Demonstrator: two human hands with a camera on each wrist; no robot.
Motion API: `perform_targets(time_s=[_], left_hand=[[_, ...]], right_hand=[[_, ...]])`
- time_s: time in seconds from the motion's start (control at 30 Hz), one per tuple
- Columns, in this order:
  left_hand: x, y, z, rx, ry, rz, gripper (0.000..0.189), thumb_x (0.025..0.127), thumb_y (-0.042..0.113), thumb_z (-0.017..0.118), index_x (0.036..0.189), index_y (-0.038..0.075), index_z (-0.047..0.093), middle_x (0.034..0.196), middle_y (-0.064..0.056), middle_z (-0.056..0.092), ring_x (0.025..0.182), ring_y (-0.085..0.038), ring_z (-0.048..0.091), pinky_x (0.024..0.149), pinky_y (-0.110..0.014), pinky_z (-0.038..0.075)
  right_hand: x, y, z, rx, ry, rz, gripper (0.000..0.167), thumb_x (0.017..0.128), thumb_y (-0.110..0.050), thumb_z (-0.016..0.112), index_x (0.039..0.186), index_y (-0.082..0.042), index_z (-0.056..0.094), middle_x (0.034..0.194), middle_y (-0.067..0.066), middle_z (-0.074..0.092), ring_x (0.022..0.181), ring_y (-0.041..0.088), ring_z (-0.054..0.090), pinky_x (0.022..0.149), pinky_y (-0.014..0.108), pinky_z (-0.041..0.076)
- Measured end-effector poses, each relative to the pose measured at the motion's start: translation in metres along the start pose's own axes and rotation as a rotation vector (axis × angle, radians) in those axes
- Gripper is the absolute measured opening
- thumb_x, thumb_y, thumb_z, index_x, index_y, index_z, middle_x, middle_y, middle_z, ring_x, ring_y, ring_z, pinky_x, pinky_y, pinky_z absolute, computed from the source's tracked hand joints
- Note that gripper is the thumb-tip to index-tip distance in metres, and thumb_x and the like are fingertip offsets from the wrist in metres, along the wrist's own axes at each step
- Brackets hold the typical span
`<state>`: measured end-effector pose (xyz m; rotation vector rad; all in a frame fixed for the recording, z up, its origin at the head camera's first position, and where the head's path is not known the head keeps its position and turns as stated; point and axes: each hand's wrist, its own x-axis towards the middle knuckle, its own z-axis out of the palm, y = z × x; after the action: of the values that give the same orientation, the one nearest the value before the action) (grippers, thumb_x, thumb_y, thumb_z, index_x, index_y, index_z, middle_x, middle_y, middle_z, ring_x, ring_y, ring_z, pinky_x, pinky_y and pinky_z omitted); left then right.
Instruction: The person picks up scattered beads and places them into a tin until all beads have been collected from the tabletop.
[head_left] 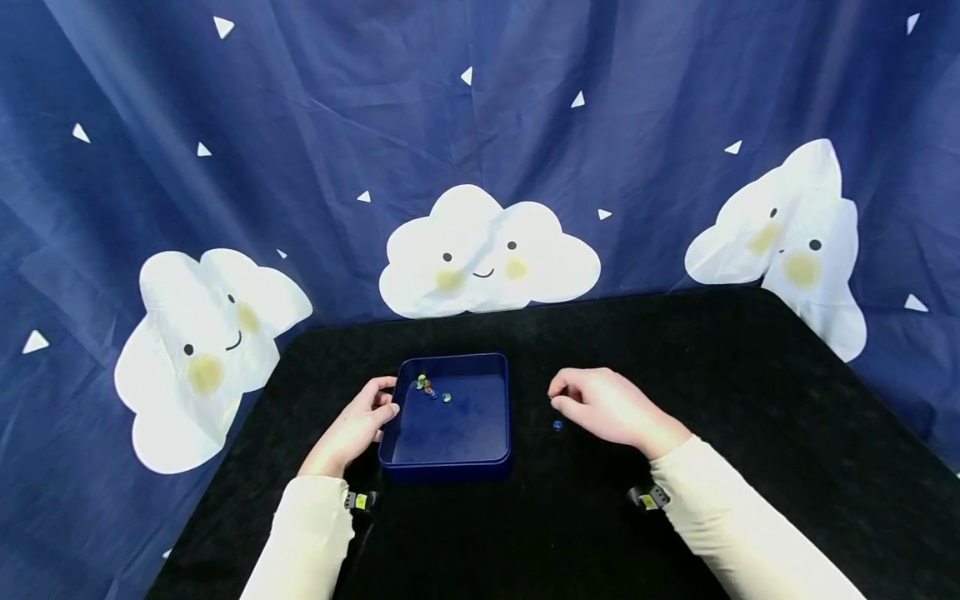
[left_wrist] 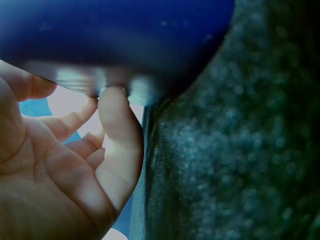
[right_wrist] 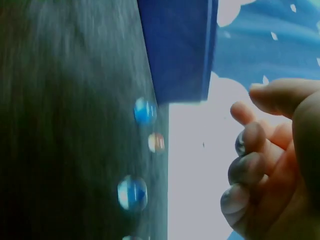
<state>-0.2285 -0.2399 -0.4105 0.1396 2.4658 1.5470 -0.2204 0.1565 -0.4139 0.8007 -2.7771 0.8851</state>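
My left hand holds a shallow blue tin by its left side, thumb at the rim and bent fingers against the outer wall. A close view of that grip appears in the left wrist view, where the fingertips touch the tin's wall. Several small glass marbles lie in the tin's far left part. My right hand hovers right of the tin, fingers loosely curled around nothing visible. Below its fingertips rests a blue marble. The right wrist view shows more marbles, including an orange-tinted marble.
A black cloth-covered table carries everything. Behind it hangs a dark blue curtain with white clouds and triangles. Each wrist wears a small strapped camera, such as the right wrist camera.
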Motion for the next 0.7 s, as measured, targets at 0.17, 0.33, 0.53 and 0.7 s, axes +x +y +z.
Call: perform_targets(time_s=[0.17,0.33,0.53,0.7], left_hand=[[0.0,0.001,-0.001,-0.017,-0.001,0.0,0.047,0.101,0.004,0.05,0.146,-0.002,0.04,0.113,-0.019,0.048,0.103,-0.042,0.056,0.078,-0.048,0.055],[0.0,0.001,0.0,-0.006,-0.002,-0.004,0.046,0.101,0.005,0.05,0.145,-0.002,0.04,0.114,-0.018,0.049,0.103,-0.041,0.056,0.076,-0.045,0.054],[0.0,0.004,0.0,-0.002,-0.004,-0.004,0.045,0.101,0.004,0.05,0.145,-0.002,0.04,0.114,-0.019,0.05,0.105,-0.043,0.054,0.077,-0.046,0.054],[0.0,0.005,0.001,0.012,0.001,-0.01,0.045,0.101,0.005,0.05,0.145,-0.001,0.04,0.114,-0.019,0.05,0.105,-0.043,0.053,0.077,-0.045,0.053]], right_hand=[[-0.008,0.023,-0.01,0.033,-0.075,0.055,0.01,0.095,-0.024,0.068,0.104,-0.022,0.071,0.069,-0.015,0.055,0.059,0.004,0.052,0.064,0.03,0.046],[-0.012,0.034,-0.002,0.049,-0.157,0.053,0.016,0.092,-0.024,0.07,0.108,-0.021,0.068,0.071,-0.014,0.055,0.06,0.004,0.052,0.065,0.03,0.046],[-0.007,0.031,0.012,0.034,-0.188,-0.03,0.033,0.088,-0.023,0.074,0.12,-0.018,0.067,0.081,-0.01,0.055,0.074,0.008,0.052,0.074,0.031,0.046],[-0.005,0.029,0.017,0.022,-0.264,-0.08,0.041,0.088,-0.022,0.075,0.128,-0.019,0.066,0.103,-0.003,0.06,0.09,0.013,0.055,0.082,0.037,0.047]])
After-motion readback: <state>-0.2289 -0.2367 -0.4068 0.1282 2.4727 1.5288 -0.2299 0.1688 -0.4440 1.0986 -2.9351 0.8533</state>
